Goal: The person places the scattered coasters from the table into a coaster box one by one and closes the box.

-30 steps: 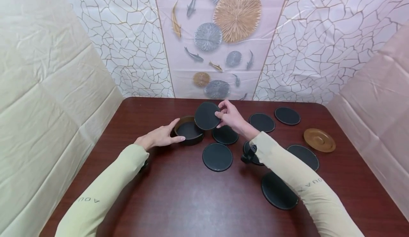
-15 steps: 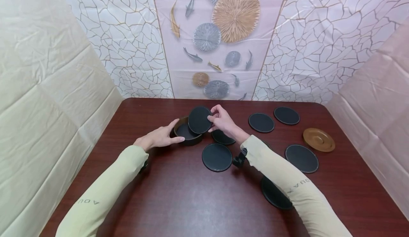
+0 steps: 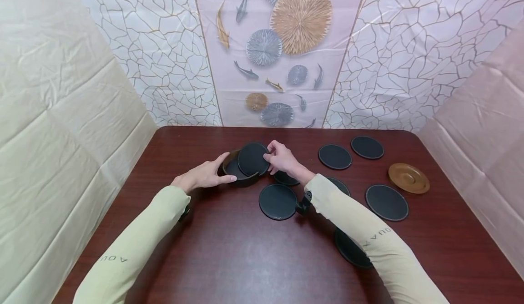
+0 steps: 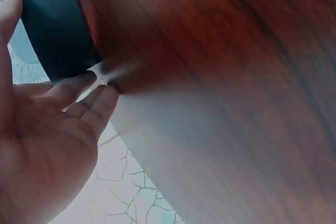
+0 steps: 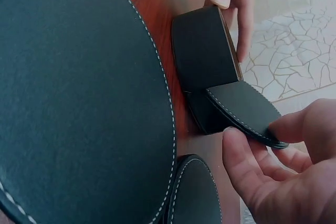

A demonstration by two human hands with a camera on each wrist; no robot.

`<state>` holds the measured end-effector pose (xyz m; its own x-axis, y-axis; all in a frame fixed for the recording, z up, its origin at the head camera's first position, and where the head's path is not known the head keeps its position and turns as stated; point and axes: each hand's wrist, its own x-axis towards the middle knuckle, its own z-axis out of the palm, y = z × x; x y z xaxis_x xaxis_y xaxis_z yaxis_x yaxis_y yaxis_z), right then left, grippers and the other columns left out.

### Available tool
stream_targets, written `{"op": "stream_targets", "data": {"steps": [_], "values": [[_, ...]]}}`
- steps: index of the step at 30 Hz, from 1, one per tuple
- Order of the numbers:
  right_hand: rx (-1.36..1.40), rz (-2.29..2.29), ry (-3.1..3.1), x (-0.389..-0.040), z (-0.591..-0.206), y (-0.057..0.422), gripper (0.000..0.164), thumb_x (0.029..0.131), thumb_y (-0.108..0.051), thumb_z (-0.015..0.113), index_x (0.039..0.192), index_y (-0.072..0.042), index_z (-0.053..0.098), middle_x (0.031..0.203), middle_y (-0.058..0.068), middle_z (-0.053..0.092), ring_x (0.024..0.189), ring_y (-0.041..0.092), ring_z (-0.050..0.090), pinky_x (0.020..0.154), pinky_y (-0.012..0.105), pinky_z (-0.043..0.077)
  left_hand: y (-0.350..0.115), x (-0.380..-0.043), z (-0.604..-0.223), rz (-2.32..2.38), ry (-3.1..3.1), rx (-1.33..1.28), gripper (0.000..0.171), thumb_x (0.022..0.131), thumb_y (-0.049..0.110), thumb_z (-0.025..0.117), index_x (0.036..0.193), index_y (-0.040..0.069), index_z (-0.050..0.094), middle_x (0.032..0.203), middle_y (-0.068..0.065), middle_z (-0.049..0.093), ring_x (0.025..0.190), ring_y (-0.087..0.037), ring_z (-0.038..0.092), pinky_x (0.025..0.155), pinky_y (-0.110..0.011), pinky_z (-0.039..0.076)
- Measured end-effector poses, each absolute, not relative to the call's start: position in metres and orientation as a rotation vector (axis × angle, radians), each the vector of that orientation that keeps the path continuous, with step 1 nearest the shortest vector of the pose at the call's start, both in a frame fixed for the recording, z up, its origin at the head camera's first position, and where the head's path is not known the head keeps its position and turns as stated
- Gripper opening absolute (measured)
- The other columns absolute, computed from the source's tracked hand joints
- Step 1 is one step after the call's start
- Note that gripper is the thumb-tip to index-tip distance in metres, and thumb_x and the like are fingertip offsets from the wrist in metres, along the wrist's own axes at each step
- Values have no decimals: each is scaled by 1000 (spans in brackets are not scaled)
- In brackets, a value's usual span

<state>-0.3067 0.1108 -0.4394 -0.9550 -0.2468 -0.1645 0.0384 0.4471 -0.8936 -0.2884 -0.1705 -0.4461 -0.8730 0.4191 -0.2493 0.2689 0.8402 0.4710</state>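
A round black-sided coaster holder [image 3: 241,182] with a brown inner wall stands at the table's back middle. My left hand [image 3: 204,174] holds its left side, thumb in front and fingers behind; the left wrist view shows fingertips against the dark side [image 4: 55,24]. My right hand [image 3: 282,159] pinches the right edge of a round black coaster [image 3: 251,159] between thumb and fingers. That coaster is tilted over the holder's right part; in the right wrist view its white-stitched edge [image 5: 247,106] overlaps the holder's rim. Whether its lower edge touches the holder's bottom is hidden.
One coaster [image 3: 278,202] lies just in front of the holder, another [image 3: 286,178] partly under my right hand. Several more lie rightward, including one [image 3: 386,202] beside my right sleeve. A round brown wooden lid [image 3: 409,178] lies at the far right. A patterned backdrop [image 3: 266,90] rises behind.
My right hand has moved left and down with the coaster, bringing it from above the holder's right edge to over its opening. My left hand has stayed on the holder.
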Motion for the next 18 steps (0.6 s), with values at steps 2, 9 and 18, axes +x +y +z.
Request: {"op": "stream_targets", "data": {"steps": [2, 9, 18], "values": [[-178, -1491, 2441, -307, -440, 110, 16, 99, -17, 58, 107, -8, 48, 88, 15, 58, 67, 28, 68, 64, 43, 60, -170, -289, -445, 618, 2680, 532, 107, 79, 76, 59, 159, 23, 11, 148, -17, 46, 131, -32, 51, 108, -53, 40], [-117, -1569, 2355, -308, -443, 103, 16, 99, -15, 58, 108, -7, 47, 86, 13, 55, 63, 25, 67, 70, 46, 60, -168, -288, -443, 648, 2674, 521, 107, 80, 70, 65, 159, 19, 14, 150, -16, 44, 133, -32, 49, 110, -52, 39], [-70, -1641, 2265, -308, -449, 95, 15, 100, -13, 57, 106, -5, 46, 86, 13, 54, 58, 21, 66, 67, 43, 60, -166, -294, -444, 752, 2662, 538, 104, 80, 60, 72, 158, 14, 20, 149, -15, 46, 131, -30, 49, 109, -52, 39]]}}
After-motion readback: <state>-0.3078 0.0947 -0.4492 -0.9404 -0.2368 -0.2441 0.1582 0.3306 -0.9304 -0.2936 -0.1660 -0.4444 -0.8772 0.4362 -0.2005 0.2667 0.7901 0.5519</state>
